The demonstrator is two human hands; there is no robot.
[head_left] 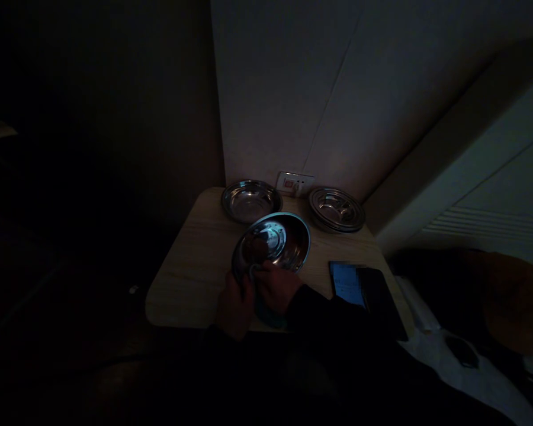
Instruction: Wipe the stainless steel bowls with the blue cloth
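Note:
In dim light I tilt a shiny steel bowl [273, 242] up over a small wooden table [190, 266]. My left hand [234, 305] grips the bowl's near rim from below. My right hand [279, 288] is closed on a blue cloth [266, 313] pressed against the bowl's lower edge. A dark sleeve covers my right forearm.
A single steel bowl [251, 201] sits at the table's back left, and a stack of steel bowls [336, 209] at the back right. A wall socket [294, 183] lies between them. A lit phone or tablet [359, 287] rests on the table's right side. Bedding lies to the right.

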